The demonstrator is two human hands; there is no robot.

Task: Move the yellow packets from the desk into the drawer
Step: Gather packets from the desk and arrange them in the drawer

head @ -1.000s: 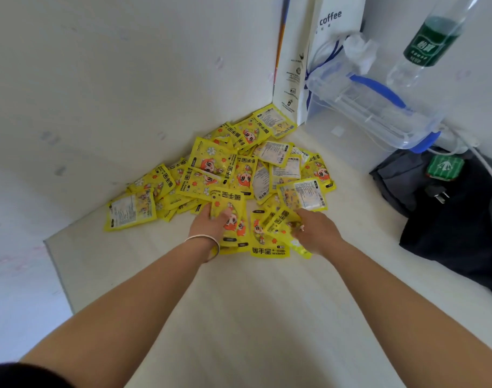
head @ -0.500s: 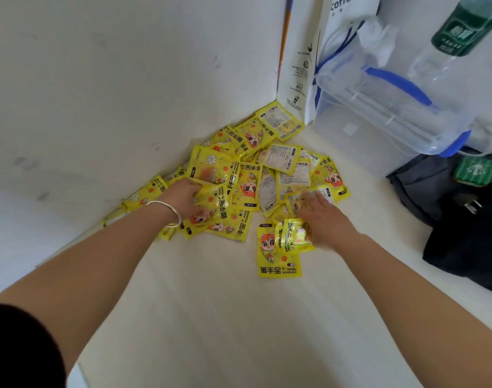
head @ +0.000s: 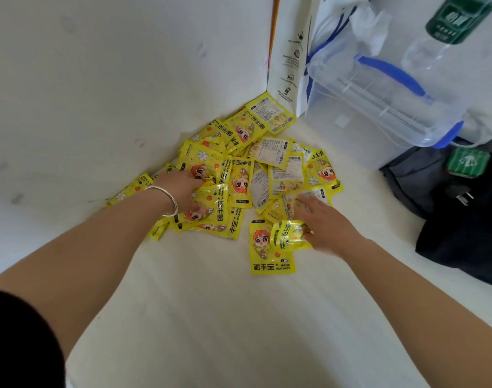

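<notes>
yellow packets (head: 256, 166) lie heaped on the desk (head: 211, 317) in the wall corner. the left hand (head: 183, 189) presses flat on the pile's left side, fingers spread, gripping nothing. the right hand (head: 323, 222) curls around a few packets at the pile's near edge.

Both arms reach forward, left hand (head: 180, 189) palm-down and fingers curled, right hand (head: 327, 224) fingers spread.

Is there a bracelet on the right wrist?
No, the silver bracelet sits on the left wrist, while the right hand has a bare wrist.
</notes>
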